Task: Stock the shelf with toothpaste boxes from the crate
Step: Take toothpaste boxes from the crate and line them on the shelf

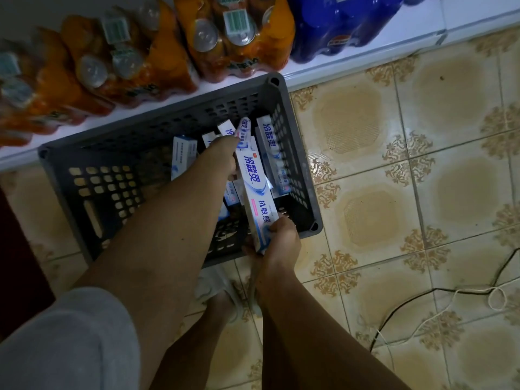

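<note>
Patterned beige floor tiles (pixel 422 170) fill the view from three to six o'clock. A grey perforated crate (pixel 118 175) stands at centre against a white shelf (pixel 365 49) at twelve o'clock, where orange can packs (pixel 157 52) and a blue pack (pixel 337 21) are kept. Toothpaste boxes (pixel 268 142) lie loosely inside the crate, mostly toward its one o'clock side. One toothpaste box (pixel 254 181) is gripped at its near end by the curled fingers of the right hand (pixel 277 239), above the crate's near rim. The left hand (pixel 223 154) is seen reaching into the crate, its fingers curled around the box's far part. A dark cable (pixel 416 299) is seen at four o'clock.
</note>
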`<move>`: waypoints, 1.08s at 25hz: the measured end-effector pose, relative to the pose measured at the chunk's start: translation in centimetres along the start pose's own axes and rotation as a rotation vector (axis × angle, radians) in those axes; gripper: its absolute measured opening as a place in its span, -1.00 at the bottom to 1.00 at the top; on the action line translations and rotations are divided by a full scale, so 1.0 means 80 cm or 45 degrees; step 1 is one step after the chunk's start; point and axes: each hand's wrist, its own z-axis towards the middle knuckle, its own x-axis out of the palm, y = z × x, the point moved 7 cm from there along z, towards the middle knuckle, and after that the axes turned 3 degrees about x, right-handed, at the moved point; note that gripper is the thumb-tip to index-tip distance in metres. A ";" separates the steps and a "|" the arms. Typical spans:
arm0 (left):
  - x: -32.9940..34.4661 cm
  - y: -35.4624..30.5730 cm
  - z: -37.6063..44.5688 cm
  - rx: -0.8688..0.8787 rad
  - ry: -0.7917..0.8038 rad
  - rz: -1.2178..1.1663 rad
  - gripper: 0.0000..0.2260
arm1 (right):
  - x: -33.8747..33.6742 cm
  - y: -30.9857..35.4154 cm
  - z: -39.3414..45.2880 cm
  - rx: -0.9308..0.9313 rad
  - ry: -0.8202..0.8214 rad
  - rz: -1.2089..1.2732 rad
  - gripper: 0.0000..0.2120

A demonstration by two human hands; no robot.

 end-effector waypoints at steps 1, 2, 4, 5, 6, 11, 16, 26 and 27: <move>0.002 0.004 -0.002 0.012 0.020 -0.059 -0.76 | -0.002 0.001 -0.003 -0.013 0.004 0.000 -0.72; 0.004 0.007 -0.005 0.019 0.040 -0.126 -0.73 | -0.003 0.001 -0.007 -0.024 0.010 -0.006 -0.73; 0.006 0.013 -0.017 0.034 0.071 -0.206 -0.71 | -0.007 0.002 -0.018 -0.053 0.034 -0.026 -0.77; 0.006 0.015 -0.022 0.056 0.083 -0.213 -0.74 | -0.010 0.002 -0.022 -0.083 0.049 -0.054 -0.78; 0.003 0.017 -0.027 0.095 0.076 -0.185 -0.79 | -0.015 0.001 -0.027 -0.120 0.059 -0.100 -0.78; -0.021 0.030 -0.042 0.361 -0.010 -0.008 -0.89 | -0.032 -0.019 -0.057 -0.194 0.090 -0.191 -0.76; -0.054 0.000 -0.162 0.649 -0.099 0.022 -0.85 | -0.029 -0.040 -0.109 -0.145 0.361 -0.465 -0.88; -0.156 -0.049 -0.365 1.003 0.250 0.195 -0.88 | 0.171 0.110 -0.246 -0.305 0.837 -0.531 -0.27; -0.164 -0.048 -0.380 0.991 0.318 0.204 -0.88 | 0.184 0.121 -0.256 -0.334 0.796 -0.470 -0.34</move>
